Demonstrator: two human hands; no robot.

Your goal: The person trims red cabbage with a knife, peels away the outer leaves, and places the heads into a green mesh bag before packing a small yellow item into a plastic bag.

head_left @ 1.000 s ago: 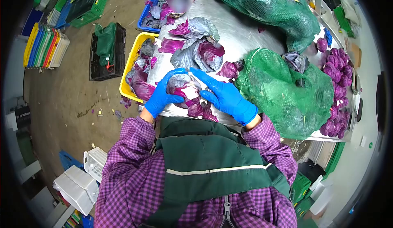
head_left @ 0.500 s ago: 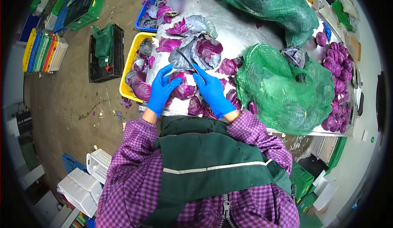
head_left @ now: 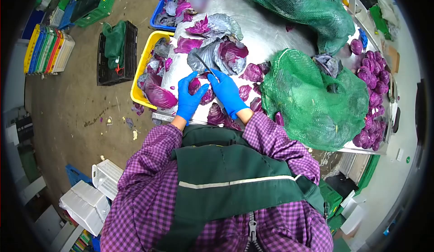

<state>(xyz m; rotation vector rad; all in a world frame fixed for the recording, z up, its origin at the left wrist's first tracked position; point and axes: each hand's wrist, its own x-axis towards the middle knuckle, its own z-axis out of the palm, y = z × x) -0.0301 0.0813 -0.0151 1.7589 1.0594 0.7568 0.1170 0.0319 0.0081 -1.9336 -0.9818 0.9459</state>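
Observation:
My left hand (head_left: 190, 97), in a blue glove, curves its fingers against the left side of a red cabbage (head_left: 207, 94). From the other side my right hand (head_left: 226, 92), also gloved in blue, grips a knife (head_left: 204, 63), its dark blade pointing up and left. Both hands partly cover the cabbage, so the contact of the fingers is not fully visible. Just beyond lies a cabbage with loose grey-purple outer leaves (head_left: 213, 56). Torn purple leaves (head_left: 216, 114) are scattered near the table's front edge, below my right hand.
A yellow crate (head_left: 134, 89) and a blue crate (head_left: 154, 22) of leaves stand left of the metal table (head_left: 266, 35). A green net sack (head_left: 312, 102) lies to the right, another net sack (head_left: 289, 7) behind. Trimmed red cabbages (head_left: 373, 87) are piled far right.
My left hand has moved right, closer to my right hand. The right hand has shifted slightly left with the knife. More of the cabbage is now covered.

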